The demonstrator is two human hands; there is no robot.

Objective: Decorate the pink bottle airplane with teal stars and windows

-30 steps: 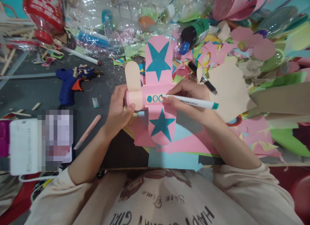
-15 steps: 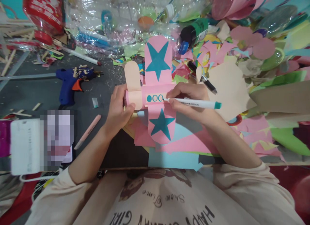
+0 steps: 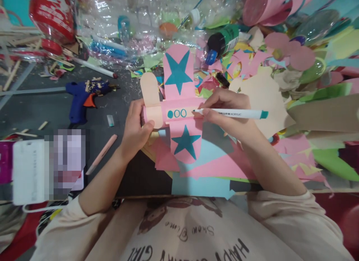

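Observation:
A pink paper plane (image 3: 179, 105) lies crosswise in front of me, with a teal star on each wing. My left hand (image 3: 138, 122) grips its tail end, the thumb over the beige paper strip (image 3: 149, 89). On the body is a pale strip with three teal circles (image 3: 176, 113); the leftmost is filled in, the other two are outlines. My right hand (image 3: 228, 111) pinches a white marker (image 3: 238, 114) with a teal end. The marker's tip is just right of the circles; whether it touches the paper I cannot tell.
A blue glue gun (image 3: 80, 98) and a pink marker (image 3: 102, 154) lie to the left. Plastic bottles, one a green-labelled bottle (image 3: 224, 40), crowd the back. Paper scraps cover the right side around a beige sheet (image 3: 265, 100). A white box-shaped device (image 3: 29, 171) sits at lower left.
The marker and my right hand have moved right, away from the third circle. The plane has shifted slightly left with my left hand still holding it.

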